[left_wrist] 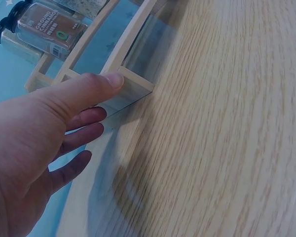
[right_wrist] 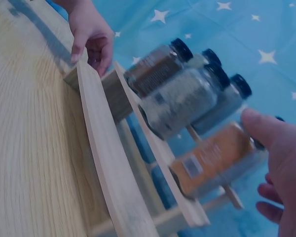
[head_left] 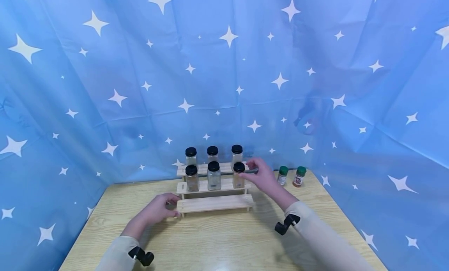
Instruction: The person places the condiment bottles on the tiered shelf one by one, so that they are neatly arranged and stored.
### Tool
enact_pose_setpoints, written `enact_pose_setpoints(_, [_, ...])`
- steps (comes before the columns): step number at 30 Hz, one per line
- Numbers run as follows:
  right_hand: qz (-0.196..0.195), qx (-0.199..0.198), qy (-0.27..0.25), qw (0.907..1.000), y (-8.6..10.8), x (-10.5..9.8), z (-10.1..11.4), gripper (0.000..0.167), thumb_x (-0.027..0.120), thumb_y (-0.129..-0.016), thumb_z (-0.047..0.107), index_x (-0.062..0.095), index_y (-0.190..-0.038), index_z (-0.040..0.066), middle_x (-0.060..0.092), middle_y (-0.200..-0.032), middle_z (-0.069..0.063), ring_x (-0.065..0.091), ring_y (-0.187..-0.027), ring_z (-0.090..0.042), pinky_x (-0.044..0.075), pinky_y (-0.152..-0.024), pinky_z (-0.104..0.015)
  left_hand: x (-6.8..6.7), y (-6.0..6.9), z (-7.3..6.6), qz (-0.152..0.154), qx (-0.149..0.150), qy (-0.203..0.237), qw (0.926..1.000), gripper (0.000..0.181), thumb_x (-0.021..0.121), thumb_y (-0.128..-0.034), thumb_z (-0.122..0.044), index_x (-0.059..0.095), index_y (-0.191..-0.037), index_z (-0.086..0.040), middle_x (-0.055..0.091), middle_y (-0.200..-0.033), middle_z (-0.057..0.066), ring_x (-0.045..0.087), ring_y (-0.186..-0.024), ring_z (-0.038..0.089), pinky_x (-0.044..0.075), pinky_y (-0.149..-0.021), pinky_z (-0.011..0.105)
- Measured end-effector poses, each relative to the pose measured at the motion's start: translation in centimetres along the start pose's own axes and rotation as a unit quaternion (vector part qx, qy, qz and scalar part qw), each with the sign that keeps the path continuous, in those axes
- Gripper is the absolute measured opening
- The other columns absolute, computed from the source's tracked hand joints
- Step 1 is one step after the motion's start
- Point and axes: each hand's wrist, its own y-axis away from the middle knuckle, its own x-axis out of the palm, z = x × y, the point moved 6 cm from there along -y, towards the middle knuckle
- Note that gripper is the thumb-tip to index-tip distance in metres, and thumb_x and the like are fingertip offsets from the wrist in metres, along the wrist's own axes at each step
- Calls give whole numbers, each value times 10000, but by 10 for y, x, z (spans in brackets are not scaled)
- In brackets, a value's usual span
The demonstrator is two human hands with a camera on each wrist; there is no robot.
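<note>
A three-tier wooden rack (head_left: 214, 203) holds black-lidded jars on its upper two tiers. My left hand (head_left: 156, 212) grips the left end of the lowest tier; in the left wrist view its thumb (left_wrist: 111, 81) presses the corner and the other fingers curl behind. On the middle tier, a jar of orange-brown spice (right_wrist: 212, 160) stands at the right end. The thumb of my right hand (right_wrist: 288, 173) lies at this jar's neck, its lower fingers loosely bent and apart from the glass; the index finger is hidden in the right wrist view. Beside it stands a pale-filled jar (right_wrist: 180, 101).
Two green-lidded jars, one (head_left: 282, 175) nearer the rack and one (head_left: 299, 176) farther right, stand at the table's back right. A ground cinnamon jar (left_wrist: 49, 29) is at the middle tier's left end. Behind the table (head_left: 217, 243) hangs a blue star-patterned cloth (head_left: 210, 87).
</note>
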Motion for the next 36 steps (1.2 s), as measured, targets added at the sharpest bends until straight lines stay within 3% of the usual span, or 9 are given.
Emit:
enact_pose_setpoints(5, [185,-137,159,9996,4,-17,-8,515,901,-965,291,656,-1350,52,631,-1285,-156,622,-1119,-297,578,-928,-467,0,0,1,-17,-68,12,10000,533,983,-857,-279,768,-1305,-86,753,-1237,37,703,-1157,276,582,-1047,574])
enact_pose_setpoints(8, [198,-191,512,9983,5,-28,-14,466,882,-984,284,663,-1338,74,626,-1256,-116,643,-1095,-325,595,-888,-462,-1,0,1,-15,-62,29,10000,522,982,-858,-279,770,-1298,-94,753,-1235,32,703,-1157,275,583,-1047,574])
enact_pose_setpoints(14, [-17,-199,1279,9916,1,-48,-29,432,831,-1026,227,652,-1356,13,619,-1312,-190,628,-1226,-419,585,-994,-576,-1,1,-1,0,-2,35,10000,537,978,-862,-285,764,-1312,-84,752,-1246,40,704,-1161,284,581,-1049,575])
enact_pose_setpoints(18, [-5,-120,1382,9903,-3,-58,-41,451,819,-1033,212,639,-1387,-4,601,-1357,-229,611,-1258,-425,576,-1021,-598,-2,1,-2,1,-53,41,10000,556,976,-864,-310,761,-1327,-91,751,-1246,28,702,-1167,276,581,-1050,570])
enact_pose_setpoints(36, [131,26,1674,9858,-13,-64,-80,544,816,-1041,281,619,-1458,-8,611,-1431,-241,588,-1336,-470,550,-1066,-642,0,1,0,35,31,80,10000,573,973,-866,-294,747,-1346,-77,744,-1251,41,699,-1171,286,576,-1063,583])
